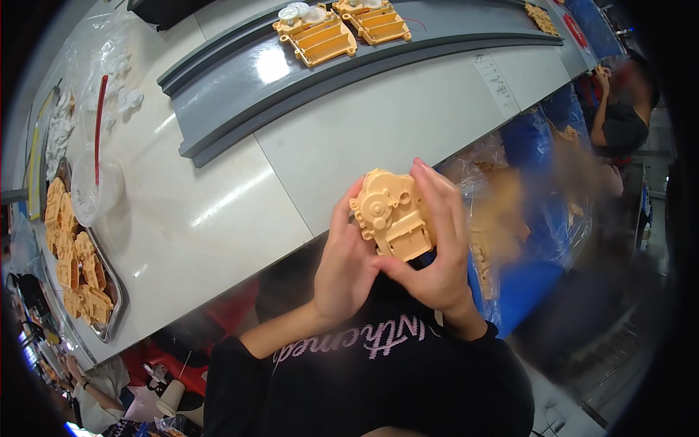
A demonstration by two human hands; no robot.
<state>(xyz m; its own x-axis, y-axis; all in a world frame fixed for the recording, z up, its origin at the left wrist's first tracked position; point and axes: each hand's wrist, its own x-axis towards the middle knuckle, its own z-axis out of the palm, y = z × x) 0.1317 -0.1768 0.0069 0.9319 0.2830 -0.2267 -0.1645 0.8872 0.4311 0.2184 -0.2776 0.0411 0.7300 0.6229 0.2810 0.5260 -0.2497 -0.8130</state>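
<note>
Nearest the head camera, grips a yellow housing (397,218) between left fingers (344,210) and right fingers (441,200), clamped on opposite sides. Could drop it short of the counter (218,233), left of and ahead of the fingers, by loosening either hold.

A pale orange, molded-plastic housing (393,216), irregular in outline, is held between a person's left hand (342,268) and right hand (443,255), its detailed face turned toward the camera, showing a round raised boss, ringed edge lugs and a rectangular recess.
</note>
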